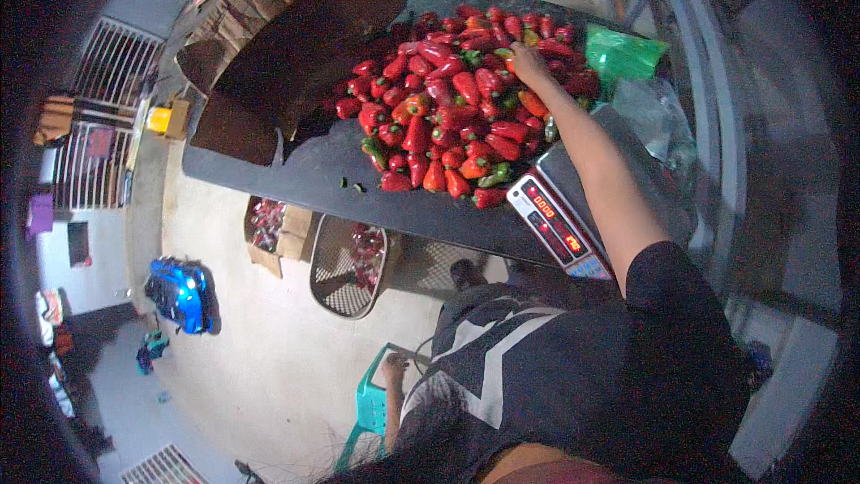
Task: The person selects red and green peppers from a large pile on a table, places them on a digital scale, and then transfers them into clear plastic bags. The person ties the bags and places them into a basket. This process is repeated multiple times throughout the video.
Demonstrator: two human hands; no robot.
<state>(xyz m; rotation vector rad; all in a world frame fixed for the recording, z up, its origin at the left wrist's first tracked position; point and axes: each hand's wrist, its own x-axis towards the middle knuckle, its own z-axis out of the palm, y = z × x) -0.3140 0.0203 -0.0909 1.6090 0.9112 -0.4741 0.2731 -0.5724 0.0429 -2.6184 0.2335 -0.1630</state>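
Observation:
A big heap of red peppers [439, 94], a few orange or green in part, covers much of the dark table [313, 170]. My right arm stretches over a digital scale [548, 226] to the heap's far right side. There my right hand [528, 63] appears closed on a pepper [505, 56], its fingers partly hidden among the others. Low at my side, my left hand [394, 367] is beside a teal plastic stool [372, 399]. Its fingers are too small and dim to read.
An open cardboard box [269, 54] lies at the table's left end. Green plastic [623, 54] and clear plastic bags [649, 116] lie right of the heap. On the floor are a crate [336, 278], a small box of dark red items [282, 237] and a blue backpack [182, 296].

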